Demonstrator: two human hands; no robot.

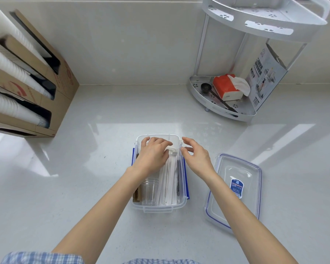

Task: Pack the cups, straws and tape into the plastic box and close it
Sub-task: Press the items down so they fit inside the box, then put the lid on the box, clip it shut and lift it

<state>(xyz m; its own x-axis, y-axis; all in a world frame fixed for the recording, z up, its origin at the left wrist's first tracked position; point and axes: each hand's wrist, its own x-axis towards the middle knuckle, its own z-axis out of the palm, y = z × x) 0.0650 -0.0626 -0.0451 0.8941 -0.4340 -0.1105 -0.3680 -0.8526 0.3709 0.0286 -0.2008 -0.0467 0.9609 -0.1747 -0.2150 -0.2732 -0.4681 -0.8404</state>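
— Plastic box (182,203) is seen open on the bench (84,178), with clear cups (150,189) and wrapped straws (169,180) inside; thin, light, easily crushed.

— Left hand (152,155) lies flat on the contents, right hand (196,157) hovers, fingers apart. Lid (234,187) is best gripped by its rim.

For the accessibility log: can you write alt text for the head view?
Left hand reaches into an open plastic box holding clear cups and wrapped straws; right hand hovers open at its right rim. The lid lies on the counter to the right.
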